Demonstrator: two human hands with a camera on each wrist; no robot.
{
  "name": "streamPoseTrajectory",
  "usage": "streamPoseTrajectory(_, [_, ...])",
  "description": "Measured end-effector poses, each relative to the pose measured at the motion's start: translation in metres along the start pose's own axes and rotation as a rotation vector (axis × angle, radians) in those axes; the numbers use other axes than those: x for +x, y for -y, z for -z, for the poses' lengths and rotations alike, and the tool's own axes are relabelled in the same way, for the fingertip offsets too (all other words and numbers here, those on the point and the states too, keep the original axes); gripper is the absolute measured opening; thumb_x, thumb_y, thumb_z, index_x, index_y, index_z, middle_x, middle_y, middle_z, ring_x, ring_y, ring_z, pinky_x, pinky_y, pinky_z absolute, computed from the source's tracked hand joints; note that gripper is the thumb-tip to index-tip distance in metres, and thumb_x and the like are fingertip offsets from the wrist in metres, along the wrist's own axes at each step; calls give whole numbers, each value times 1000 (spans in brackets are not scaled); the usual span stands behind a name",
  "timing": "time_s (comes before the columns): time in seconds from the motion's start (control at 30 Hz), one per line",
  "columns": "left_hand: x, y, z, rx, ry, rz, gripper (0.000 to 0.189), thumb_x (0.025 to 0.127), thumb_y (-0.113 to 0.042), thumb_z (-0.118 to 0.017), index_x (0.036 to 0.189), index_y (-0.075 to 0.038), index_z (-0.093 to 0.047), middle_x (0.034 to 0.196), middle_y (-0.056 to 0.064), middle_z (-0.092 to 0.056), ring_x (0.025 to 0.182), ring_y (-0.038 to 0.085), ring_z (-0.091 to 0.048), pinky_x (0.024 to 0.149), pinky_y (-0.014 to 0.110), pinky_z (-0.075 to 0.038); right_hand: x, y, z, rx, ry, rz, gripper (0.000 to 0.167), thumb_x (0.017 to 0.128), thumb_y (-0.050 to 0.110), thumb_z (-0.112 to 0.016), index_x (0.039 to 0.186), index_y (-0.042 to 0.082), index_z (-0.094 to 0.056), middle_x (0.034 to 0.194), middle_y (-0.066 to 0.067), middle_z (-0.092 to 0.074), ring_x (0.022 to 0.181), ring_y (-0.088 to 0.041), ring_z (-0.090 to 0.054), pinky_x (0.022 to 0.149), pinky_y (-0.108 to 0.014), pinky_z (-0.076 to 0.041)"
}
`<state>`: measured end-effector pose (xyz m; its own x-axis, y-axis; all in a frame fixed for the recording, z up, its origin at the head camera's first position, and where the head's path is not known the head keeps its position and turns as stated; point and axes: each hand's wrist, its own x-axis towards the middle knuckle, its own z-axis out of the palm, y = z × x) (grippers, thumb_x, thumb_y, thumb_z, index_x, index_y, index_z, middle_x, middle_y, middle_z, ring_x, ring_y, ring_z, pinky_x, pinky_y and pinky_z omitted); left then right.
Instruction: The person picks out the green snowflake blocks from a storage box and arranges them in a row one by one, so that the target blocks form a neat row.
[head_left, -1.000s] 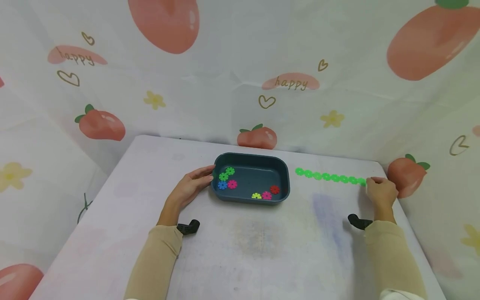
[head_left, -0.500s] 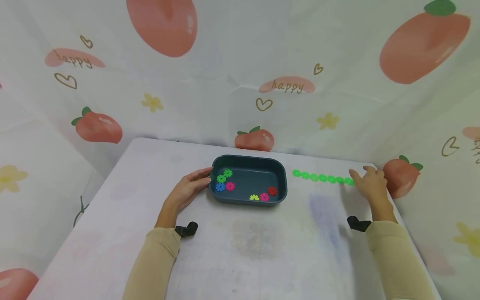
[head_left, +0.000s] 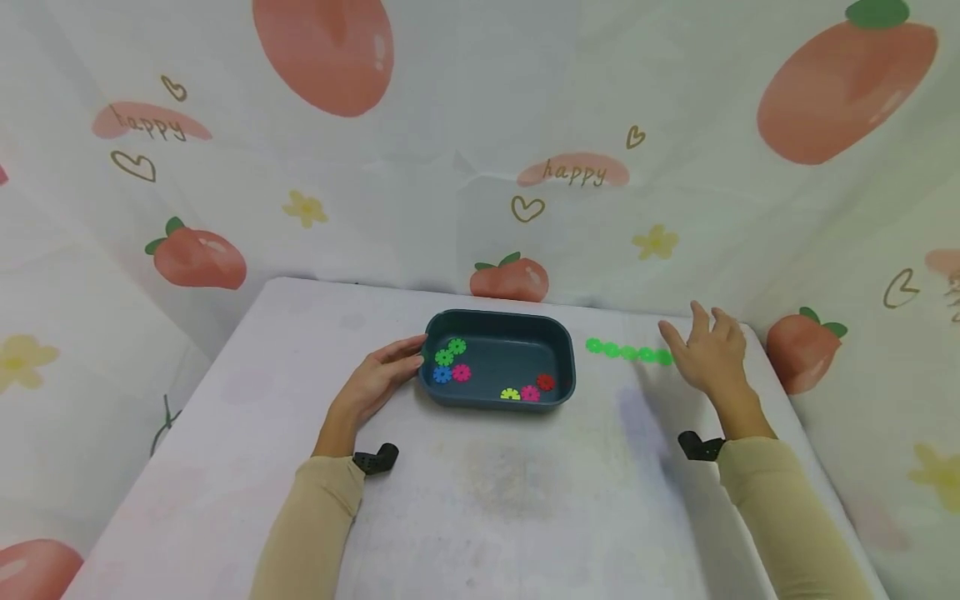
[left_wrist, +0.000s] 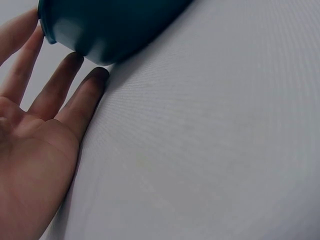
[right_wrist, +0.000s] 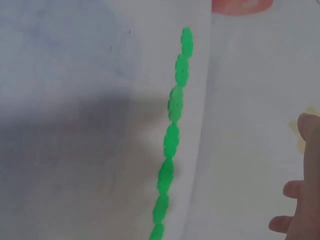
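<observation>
My left hand (head_left: 367, 385) rests at the left end of a dark teal plastic tray (head_left: 502, 354), its extended fingertips touching the outer wall, as the left wrist view shows. Inside the tray lie several small notched plastic discs, among them green (head_left: 444, 357), blue (head_left: 443, 374), pink (head_left: 461, 372), red (head_left: 545, 382) and yellow (head_left: 510, 393). Right of the tray, a row of bright green notched discs (right_wrist: 171, 141) lies end to end on the table. My right hand (head_left: 708, 354) hovers over the row's right end with spread fingers and holds nothing; it hides that end in the head view.
A white cloth covers the table (head_left: 465, 517), and a printed fruit backdrop (head_left: 450, 167) hangs behind it. Each wrist wears a black camera mount; the left mount (head_left: 377, 459) sits near the table surface.
My right hand has let go of the row's right end, spread its fingers, risen and moved leftward over the row. The left hand stays at the tray.
</observation>
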<state>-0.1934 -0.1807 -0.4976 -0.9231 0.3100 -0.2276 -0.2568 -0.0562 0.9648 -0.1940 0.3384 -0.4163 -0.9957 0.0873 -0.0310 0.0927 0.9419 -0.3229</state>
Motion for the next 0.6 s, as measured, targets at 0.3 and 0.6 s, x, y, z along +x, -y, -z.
streamPoseTrajectory(0.3, [1, 1, 0, -6, -7, 0, 55, 101, -15, -64, 153, -10, -46, 162, 10, -41, 147, 20, -40, 127, 44, -29, -2, 34, -3, -47, 10, 86, 94, 100, 74, -25, 163, 6, -7, 165, -37, 4, 150, -63, 10, 114, -83, 4])
streamPoseTrajectory(0.6, [2, 1, -1, -17, -4, -4, 54, 101, -15, -64, 152, -11, -48, 162, 8, -42, 148, 21, -40, 128, 45, -28, -8, 59, -12, -118, 17, 177, 92, 100, 74, -29, 164, 11, -11, 169, -30, 7, 153, -58, 11, 116, -81, 5])
